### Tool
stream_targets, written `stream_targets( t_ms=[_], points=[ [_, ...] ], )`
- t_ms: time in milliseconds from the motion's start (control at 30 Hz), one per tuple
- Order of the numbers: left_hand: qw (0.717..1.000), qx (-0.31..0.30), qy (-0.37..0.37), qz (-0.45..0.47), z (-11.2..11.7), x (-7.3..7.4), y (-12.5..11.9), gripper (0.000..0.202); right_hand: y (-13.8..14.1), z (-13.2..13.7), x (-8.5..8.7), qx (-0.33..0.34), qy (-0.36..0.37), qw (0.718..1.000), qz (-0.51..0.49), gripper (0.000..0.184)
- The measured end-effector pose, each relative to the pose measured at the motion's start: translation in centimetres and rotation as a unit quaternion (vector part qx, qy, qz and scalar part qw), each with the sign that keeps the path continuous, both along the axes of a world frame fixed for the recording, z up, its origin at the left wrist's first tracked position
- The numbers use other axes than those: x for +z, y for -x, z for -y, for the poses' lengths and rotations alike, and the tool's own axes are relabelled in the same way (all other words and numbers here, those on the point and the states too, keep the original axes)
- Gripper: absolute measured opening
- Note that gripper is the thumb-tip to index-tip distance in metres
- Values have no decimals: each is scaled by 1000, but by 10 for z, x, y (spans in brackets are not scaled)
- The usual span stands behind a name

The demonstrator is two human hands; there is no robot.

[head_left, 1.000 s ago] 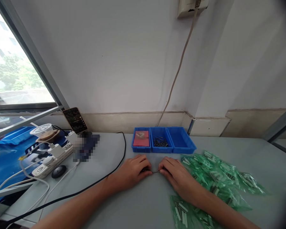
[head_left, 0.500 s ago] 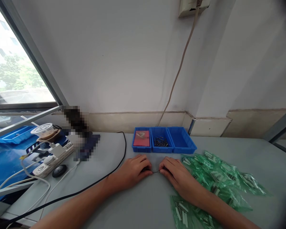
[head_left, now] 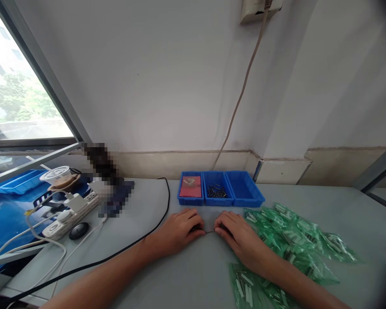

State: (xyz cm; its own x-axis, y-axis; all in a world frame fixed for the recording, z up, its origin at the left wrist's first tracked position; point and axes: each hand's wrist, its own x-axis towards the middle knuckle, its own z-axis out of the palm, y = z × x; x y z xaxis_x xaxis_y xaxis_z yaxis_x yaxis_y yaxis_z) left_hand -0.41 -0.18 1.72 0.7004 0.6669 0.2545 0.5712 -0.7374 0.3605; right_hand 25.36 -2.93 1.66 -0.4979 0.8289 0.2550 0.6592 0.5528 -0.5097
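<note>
My left hand [head_left: 182, 229] rests on the grey table with its fingers closed in a pinch. Facing it, my right hand [head_left: 236, 234] is closed the same way. A thin, dark, rod-like piece [head_left: 209, 232] spans the small gap between the fingertips, one end in each hand. Its ends are hidden by the fingers, and its exact kind is too small to make out. Just beyond the hands stands a blue bin of small metal pins or screws [head_left: 217, 192]. Green plastic bags [head_left: 296, 234] of small pale and metal parts lie beside my right forearm.
Left of the pin bin is a blue bin with a red bag [head_left: 191, 187]; another blue bin [head_left: 244, 189] stands at its right. A black cable [head_left: 128, 247] runs beneath my left forearm. Farther left are a black mouse [head_left: 79, 231] and a power strip [head_left: 56, 227] with chargers.
Both hands keep their place and their pinch on the thin piece. The whole view has shifted very slightly; nothing else has visibly moved.
</note>
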Motion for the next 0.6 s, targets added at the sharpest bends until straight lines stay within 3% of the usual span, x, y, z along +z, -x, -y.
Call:
stream_targets(
  t_ms=[267, 600],
  points=[
    [1000, -3, -1, 2, 0, 0, 0, 11, 1, -2, -1, -2, -33, 999, 10, 21],
    [1000, 0, -4, 4, 0, -1, 0, 12, 1, -1, 0, 6, -20, 999, 26, 20]
  ],
)
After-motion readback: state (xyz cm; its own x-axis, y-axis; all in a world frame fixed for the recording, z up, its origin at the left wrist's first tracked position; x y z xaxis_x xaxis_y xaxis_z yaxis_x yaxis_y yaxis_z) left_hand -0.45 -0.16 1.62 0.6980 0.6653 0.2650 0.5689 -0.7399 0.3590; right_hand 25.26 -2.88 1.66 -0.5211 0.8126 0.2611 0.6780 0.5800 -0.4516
